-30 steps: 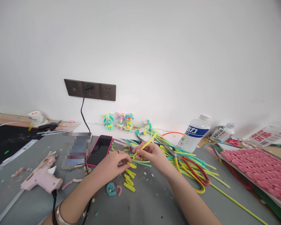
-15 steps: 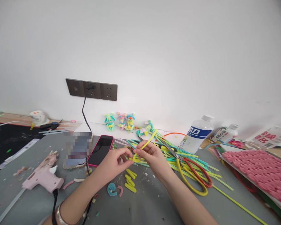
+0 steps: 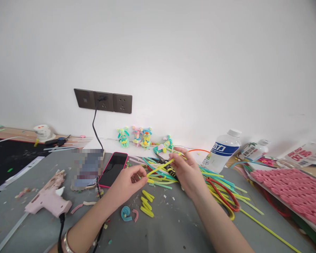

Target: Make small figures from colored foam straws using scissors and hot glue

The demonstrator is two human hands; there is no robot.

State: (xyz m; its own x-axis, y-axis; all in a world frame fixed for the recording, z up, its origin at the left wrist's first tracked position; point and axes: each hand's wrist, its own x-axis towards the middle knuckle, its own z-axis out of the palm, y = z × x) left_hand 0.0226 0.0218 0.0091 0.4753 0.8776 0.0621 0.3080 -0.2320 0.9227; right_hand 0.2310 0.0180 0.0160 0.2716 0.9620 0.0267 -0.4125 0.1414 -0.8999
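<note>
A yellow pipe cleaner [image 3: 160,168] is stretched between my two hands above the table. My left hand [image 3: 130,181] pinches its lower left end between thumb and fingertips. Farther up and to the right, my right hand [image 3: 186,170] grips it near the other end. Behind and below my right hand lies a heap of green, yellow and teal pipe cleaners [image 3: 158,182], with scissors [image 3: 223,191] partly hidden on top. Short folded yellow pieces [image 3: 146,203] lie just below my left hand, beside a blue coil [image 3: 125,213] and a small pink piece [image 3: 135,215].
A pink glue gun [image 3: 48,198] with a black cord lies at left, near two phones, one pink-edged [image 3: 113,169]. Small pipe-cleaner figures [image 3: 146,137] stand by the wall. A bottle [image 3: 223,151] and a pink woven pad [image 3: 289,196] are at right.
My right hand has moved right and away from my left hand along the yellow pipe cleaner, which now spans the gap. My left hand has stayed nearly still.
</note>
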